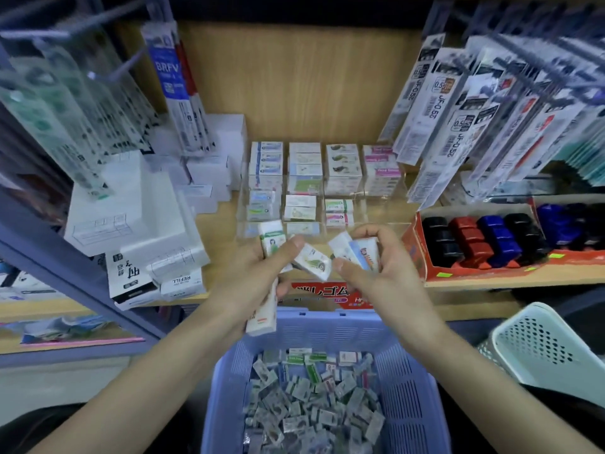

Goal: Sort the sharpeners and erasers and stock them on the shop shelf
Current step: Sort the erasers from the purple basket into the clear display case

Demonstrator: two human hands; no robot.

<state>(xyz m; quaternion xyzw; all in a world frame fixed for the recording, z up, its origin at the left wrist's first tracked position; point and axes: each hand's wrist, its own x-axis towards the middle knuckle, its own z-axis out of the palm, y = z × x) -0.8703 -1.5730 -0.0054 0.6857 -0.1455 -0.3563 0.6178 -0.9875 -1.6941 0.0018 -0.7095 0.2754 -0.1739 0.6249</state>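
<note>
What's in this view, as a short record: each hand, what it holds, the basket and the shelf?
left hand: grips several erasers, fanned out
right hand: fingers pinch a smaller bunch of erasers
blue basket: below both hands, holding many small wrapped packets
clear organiser: on the shelf, eraser stacks in rows
red carton: right of the organiser, with black, red and blue items
</note>
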